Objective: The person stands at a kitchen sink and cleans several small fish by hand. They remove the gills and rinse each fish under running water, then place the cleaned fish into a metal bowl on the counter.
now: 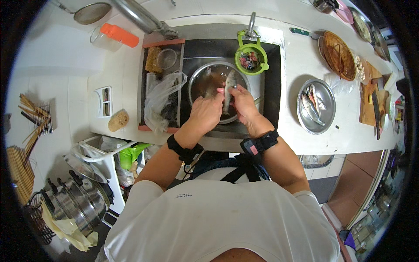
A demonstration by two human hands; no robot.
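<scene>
My right hand [243, 103] grips a small silvery fish [230, 88] held lengthwise over a round metal basin [192, 76] of murky brownish water in the sink. Against the left side of the same fish are the fingers of my left hand [208, 109], its back turned up; whether they pinch the fish is unclear. Another fish [208, 71] shows partly in the basin water. On the counter to the right, a metal bowl [300, 113] holds several fish. A green strainer basket [238, 65] with pinkish scraps hangs under the faucet [251, 24].
Left in the sink are a plastic bag [160, 104], a sponge [153, 59] and a clear plastic cup [167, 58]. A loofah-like sponge [118, 121] lies on the left counter. At right are a green-handled knife [302, 32], a wicker basket [338, 55] and a dark-bladed knife [376, 113] on a cutting board [366, 109].
</scene>
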